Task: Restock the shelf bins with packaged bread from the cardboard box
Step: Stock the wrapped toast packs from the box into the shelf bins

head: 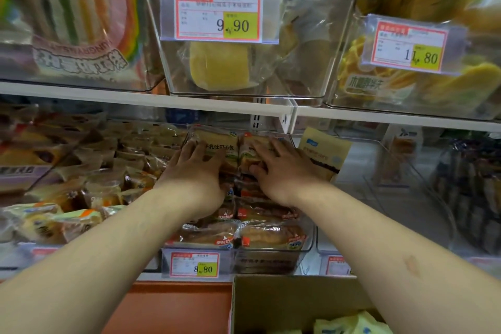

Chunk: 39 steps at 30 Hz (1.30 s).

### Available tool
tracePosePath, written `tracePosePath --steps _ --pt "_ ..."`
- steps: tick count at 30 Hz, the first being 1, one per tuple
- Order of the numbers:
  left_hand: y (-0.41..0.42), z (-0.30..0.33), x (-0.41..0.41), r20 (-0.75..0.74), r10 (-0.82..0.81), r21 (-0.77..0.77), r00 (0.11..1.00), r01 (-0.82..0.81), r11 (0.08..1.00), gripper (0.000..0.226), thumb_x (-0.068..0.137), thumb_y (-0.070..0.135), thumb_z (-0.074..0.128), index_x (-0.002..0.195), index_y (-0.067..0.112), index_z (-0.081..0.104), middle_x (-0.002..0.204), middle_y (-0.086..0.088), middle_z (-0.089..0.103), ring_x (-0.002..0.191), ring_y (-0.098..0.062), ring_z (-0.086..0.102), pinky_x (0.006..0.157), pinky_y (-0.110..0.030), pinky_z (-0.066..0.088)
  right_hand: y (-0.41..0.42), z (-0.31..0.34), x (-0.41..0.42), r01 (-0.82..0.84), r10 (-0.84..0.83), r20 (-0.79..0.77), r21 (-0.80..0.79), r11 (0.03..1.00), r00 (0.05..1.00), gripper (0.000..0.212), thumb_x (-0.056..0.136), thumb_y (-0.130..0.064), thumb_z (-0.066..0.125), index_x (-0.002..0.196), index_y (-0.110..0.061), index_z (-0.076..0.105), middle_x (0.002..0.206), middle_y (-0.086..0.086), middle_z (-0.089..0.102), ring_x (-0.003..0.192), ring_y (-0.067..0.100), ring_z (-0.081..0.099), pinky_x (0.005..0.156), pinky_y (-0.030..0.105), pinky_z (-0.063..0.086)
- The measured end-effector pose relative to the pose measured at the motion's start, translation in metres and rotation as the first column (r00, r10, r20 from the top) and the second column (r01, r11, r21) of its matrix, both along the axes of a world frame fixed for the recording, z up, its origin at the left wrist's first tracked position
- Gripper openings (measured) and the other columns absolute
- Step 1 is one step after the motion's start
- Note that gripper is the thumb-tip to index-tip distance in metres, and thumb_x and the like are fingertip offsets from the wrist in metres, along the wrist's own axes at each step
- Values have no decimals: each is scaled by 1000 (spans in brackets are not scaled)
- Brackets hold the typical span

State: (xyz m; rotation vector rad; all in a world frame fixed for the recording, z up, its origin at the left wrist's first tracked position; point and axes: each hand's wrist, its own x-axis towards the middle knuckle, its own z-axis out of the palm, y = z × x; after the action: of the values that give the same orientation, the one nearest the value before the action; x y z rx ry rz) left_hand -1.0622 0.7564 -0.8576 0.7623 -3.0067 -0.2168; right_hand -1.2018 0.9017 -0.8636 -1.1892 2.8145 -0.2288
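Both arms are reaching deep into the lower shelf. The left hand (193, 171) lies flat, fingers fairly straight, pressing on a bread pack with dark printed characters (217, 148) at the back of the clear middle bin (307, 245). The right hand (282, 171) rests on the neighbouring bread pack (252, 156), fingers spread wide over it and the thumb tucked against its near edge. More packaged loaves (238, 233) fill that bin toward the front, above a price tag reading 8.80 (194, 265). Just right of the hands a pale yellow pouch (324, 152) stands upright. The white shelf board (146, 102) hangs close overhead, carrying clear bins tagged 9.90 (218, 16) and 11.80 (409, 46). Down at bottom, the cardboard box (284, 304) sits open with yellow packets (349, 325) inside.
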Motion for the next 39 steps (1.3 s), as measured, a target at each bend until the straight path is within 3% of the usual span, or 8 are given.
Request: tracePosePath --steps 7,12,18,24,29,35,37,39 --pt "52 15 38 -242 -120 60 963 138 989 67 103 54 46 162 35 23 170 -1 23 158 -24 15 129 -45 18 58 17 46 -49 49 -6 -188 981 999 64 109 -57 35 165 -49 5 178 -9 0 164 20 1 131 40 9" --pt "112 4 92 -207 -193 204 959 235 950 71 103 56 46 165 35 18 173 9 14 159 -11 10 129 -34 14 142 18 110 -94 85 -45 -254 963 995 62 109 -50 42 166 -33 24 172 -7 22 159 14 15 130 36 21" --pt "160 -24 168 22 -231 313 973 213 925 77 102 59 48 165 42 7 173 16 -4 159 -10 7 126 -31 18 225 -34 166 -68 82 177 -85 994 981 61 105 -45 55 160 -26 37 160 -9 38 149 12 35 119 27 31" --pt "163 -42 198 127 -209 311 970 161 937 88 101 57 51 166 35 -4 168 21 -25 158 -9 13 120 -30 34 218 -91 172 -194 129 351 157 968 927 63 100 -32 67 158 -25 43 151 0 52 135 18 52 113 30 40" --pt "159 -35 192 115 -216 331 970 167 929 94 99 56 57 165 35 -6 169 24 -19 157 -8 15 118 -31 36 183 -134 163 -247 147 400 209 946 905 64 99 -29 67 158 -37 45 147 2 55 139 24 49 104 29 41" --pt "142 -28 178 93 -220 339 971 177 924 84 99 60 53 165 38 4 167 26 2 151 -9 29 114 -31 41 150 -202 149 -302 115 474 341 890 873 82 88 -21 75 156 -51 41 168 3 34 152 27 39 122 38 40" --pt "137 -26 174 100 -217 343 971 171 924 81 100 60 51 165 38 8 168 24 6 151 -9 30 116 -33 40 148 -215 150 -300 138 475 285 910 869 71 87 -16 71 151 -44 53 164 6 38 150 27 43 117 30 39" --pt "134 -24 170 114 -215 348 970 164 923 79 100 59 50 165 38 10 169 23 8 152 -9 29 119 -35 39 148 -220 149 -288 180 453 180 941 873 49 87 -16 72 133 -33 70 141 4 59 132 26 58 107 29 48"
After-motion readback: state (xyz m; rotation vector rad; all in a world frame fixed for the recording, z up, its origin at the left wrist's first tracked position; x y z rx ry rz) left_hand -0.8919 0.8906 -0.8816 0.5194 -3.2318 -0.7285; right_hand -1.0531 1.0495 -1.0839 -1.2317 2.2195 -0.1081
